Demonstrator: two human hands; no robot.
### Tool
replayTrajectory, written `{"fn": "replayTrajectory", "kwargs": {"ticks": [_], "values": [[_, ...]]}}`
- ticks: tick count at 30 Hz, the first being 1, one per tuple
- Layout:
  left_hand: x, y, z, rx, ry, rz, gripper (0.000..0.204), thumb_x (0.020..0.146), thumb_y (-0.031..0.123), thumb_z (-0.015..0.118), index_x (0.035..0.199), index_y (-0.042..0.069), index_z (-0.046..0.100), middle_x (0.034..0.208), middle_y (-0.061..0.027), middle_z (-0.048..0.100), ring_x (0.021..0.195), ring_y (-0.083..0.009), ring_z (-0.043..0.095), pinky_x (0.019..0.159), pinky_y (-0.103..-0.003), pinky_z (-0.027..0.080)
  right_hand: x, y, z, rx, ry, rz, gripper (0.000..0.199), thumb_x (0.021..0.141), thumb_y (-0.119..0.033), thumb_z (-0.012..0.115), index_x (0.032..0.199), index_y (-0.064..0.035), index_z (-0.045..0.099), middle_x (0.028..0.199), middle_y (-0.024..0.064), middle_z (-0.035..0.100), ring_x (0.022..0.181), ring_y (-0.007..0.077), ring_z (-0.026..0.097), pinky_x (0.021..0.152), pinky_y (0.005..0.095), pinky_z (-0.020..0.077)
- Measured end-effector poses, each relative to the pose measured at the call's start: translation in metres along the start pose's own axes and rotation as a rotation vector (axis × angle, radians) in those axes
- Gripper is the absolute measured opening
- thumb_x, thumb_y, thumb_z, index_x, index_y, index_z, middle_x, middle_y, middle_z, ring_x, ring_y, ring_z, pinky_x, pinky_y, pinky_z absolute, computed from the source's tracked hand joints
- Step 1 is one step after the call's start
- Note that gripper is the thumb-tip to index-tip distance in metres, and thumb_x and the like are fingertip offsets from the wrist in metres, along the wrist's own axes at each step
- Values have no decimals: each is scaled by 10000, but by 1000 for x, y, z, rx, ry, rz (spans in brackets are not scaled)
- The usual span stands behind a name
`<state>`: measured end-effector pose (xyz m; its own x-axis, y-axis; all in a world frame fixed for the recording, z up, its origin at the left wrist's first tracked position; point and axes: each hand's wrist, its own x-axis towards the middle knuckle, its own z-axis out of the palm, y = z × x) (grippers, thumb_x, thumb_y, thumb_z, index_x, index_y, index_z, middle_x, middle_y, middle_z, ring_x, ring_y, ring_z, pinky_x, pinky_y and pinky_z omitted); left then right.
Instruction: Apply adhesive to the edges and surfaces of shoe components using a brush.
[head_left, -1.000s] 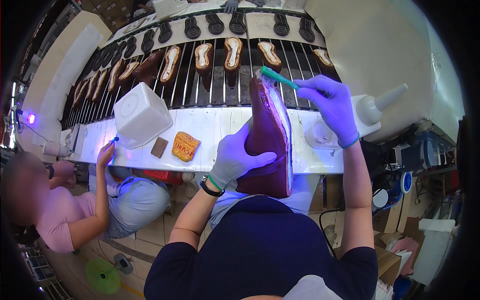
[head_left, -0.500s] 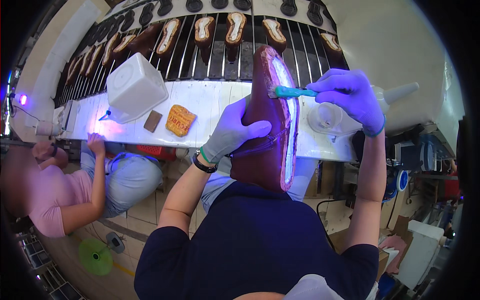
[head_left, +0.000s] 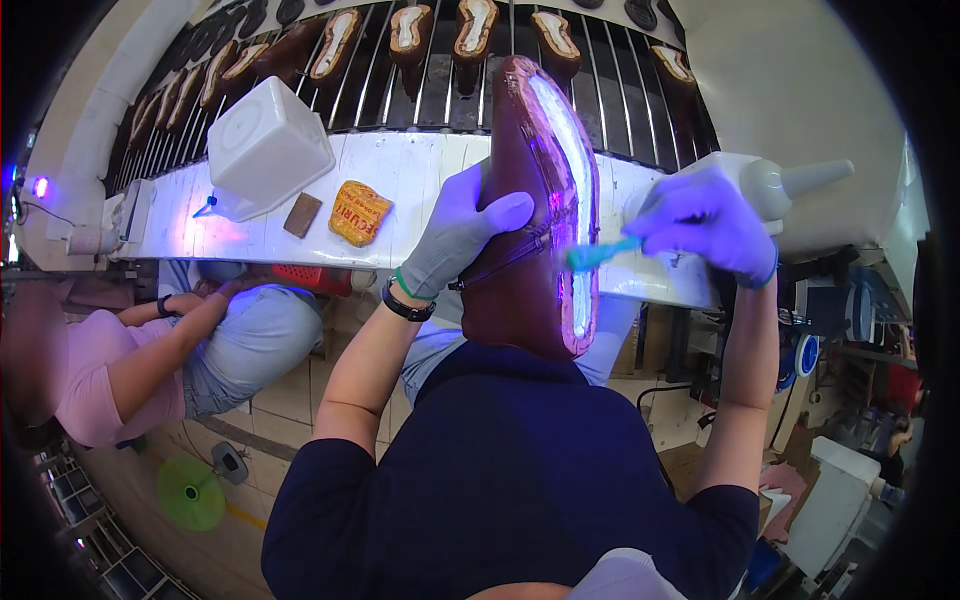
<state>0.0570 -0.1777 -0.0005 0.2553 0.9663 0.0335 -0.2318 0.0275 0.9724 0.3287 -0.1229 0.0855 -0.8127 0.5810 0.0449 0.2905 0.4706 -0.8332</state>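
My left hand [head_left: 462, 240], in a white glove, is closed round the side of a dark brown boot upper [head_left: 505, 310], holding it tilted with its underside turned to the right. That underside shows a pale strip inside a pinkish rim. My gloved right hand [head_left: 705, 225] pinches the handle of a small green brush [head_left: 603, 252]. Motion smears the brush, whose head is at the middle of the rim; I cannot tell whether its bristles touch. Behind my right hand stands a white bottle [head_left: 762, 188] with a long nozzle.
Several brown shoe uppers [head_left: 475, 30] lie on a metal rack [head_left: 440, 85] beyond the white table [head_left: 400, 150]. On the table are a white plastic container [head_left: 268, 150], a brown block [head_left: 302, 215] and a yellow packet [head_left: 358, 213]. A person in pink [head_left: 120, 370] sits at left.
The brush has moved down the rim from near the upper end to its middle. The boot upper remains in my left hand. The seated person's hand has left the table edge.
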Motion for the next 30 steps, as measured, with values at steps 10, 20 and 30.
{"fn": "replayTrajectory", "kwargs": {"ticks": [10,20,30], "values": [[8,-7,1,-98,6,-2,501,864,331,649,1198,-26,539,1068,-74,626,947,-117,584,840,-275,478,-9,-3,9,-48,278,145,187,779,-57,702,960,-25,734,746,35,645,650,75,544,575,228,406],[13,-16,3,-139,56,-22,454,897,335,633,1174,-19,566,1033,-54,634,906,-101,594,820,-262,490,-26,-15,14,-51,63,77,216,715,-48,754,930,-27,742,730,58,660,658,128,578,610,273,444],[23,-49,13,-371,-78,-432,521,922,427,564,1187,-21,569,1052,-77,657,869,-122,647,788,-253,527,-14,-9,5,23,-97,41,211,695,-79,773,897,-24,745,717,54,666,629,132,581,592,275,436]]}}
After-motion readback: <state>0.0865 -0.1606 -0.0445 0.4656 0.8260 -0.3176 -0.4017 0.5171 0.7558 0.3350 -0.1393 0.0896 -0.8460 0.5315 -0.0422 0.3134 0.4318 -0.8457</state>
